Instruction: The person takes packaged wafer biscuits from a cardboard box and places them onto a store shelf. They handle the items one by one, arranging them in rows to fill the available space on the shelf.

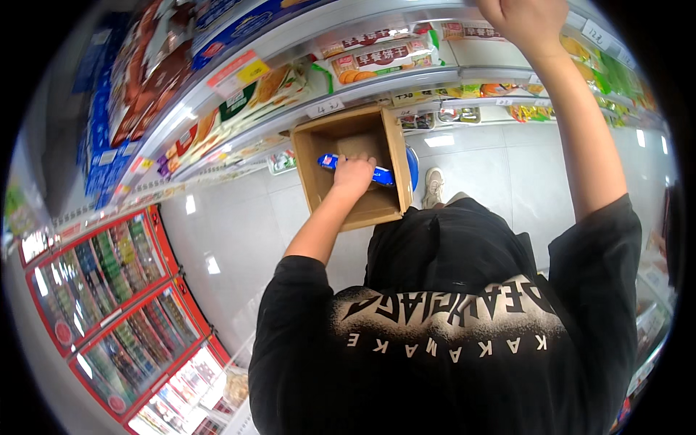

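My left hand (354, 173) is inside an open cardboard box (302, 157), its fingers closed around a long blue snack packet (384, 176). No other goods show in the box. At the top right edge, my right hand (524, 22) reaches up to the shelf; the picture's rim cuts it off, and whether it holds anything cannot be seen. Between the two hands, packs of biscuits in white and brown wrappers (375, 62) lie on the shelf.
Tiered store shelves with a metal shelf edge (402, 80) and price tags curve across the top. Large brown snack bags (155, 70) fill the upper left. Behind the box is a blue round object (412, 167). Red-framed drinks coolers (179, 283) stand at the lower left.
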`<state>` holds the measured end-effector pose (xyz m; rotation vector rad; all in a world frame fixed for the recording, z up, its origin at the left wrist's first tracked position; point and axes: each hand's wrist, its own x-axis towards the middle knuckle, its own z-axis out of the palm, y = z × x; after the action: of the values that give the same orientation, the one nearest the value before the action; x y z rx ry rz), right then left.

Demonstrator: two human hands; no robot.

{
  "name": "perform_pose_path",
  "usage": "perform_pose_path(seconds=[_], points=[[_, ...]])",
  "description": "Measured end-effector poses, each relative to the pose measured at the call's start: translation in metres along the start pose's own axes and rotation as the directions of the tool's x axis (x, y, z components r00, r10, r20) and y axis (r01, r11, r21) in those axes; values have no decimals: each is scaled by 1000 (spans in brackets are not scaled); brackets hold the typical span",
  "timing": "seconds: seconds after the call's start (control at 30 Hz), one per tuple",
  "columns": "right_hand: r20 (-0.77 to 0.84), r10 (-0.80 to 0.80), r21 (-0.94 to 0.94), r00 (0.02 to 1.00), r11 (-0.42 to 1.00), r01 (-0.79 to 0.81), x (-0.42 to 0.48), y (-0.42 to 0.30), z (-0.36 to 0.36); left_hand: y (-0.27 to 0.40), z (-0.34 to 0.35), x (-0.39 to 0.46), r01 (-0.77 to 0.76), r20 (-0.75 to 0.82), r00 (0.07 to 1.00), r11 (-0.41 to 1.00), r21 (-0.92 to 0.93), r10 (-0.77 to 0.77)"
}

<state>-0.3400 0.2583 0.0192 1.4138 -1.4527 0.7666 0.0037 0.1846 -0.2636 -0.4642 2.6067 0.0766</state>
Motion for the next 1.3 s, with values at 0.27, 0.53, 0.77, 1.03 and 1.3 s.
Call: perform_pose_path(seconds=[0.27, 0.53, 0.77, 1.03, 1.3], points=[[-28, 12, 77, 1000, 997, -10, 0, 2, -6, -9, -122, -96, -43, -337, 933, 888, -458, -128], [-164, 26, 418, 986, 907, 45, -19, -21, -31, 51, -170, -143, -298, -507, 685, 435, -850, -523], [838, 128, 517, 531, 129, -846, -81, -117, -110, 94, -173, -126, -298, -514, 666, 439, -848, -540], [871, 171, 445, 460, 124, -887, -86, -99, -118, 109, -188, -121, -287, -644, 652, 656, -698, -400], [945, -9, 309, 326, -288, -906, -96, -97, -118, 104, -168, -113, -360, -715, 593, 671, -648, -371]])
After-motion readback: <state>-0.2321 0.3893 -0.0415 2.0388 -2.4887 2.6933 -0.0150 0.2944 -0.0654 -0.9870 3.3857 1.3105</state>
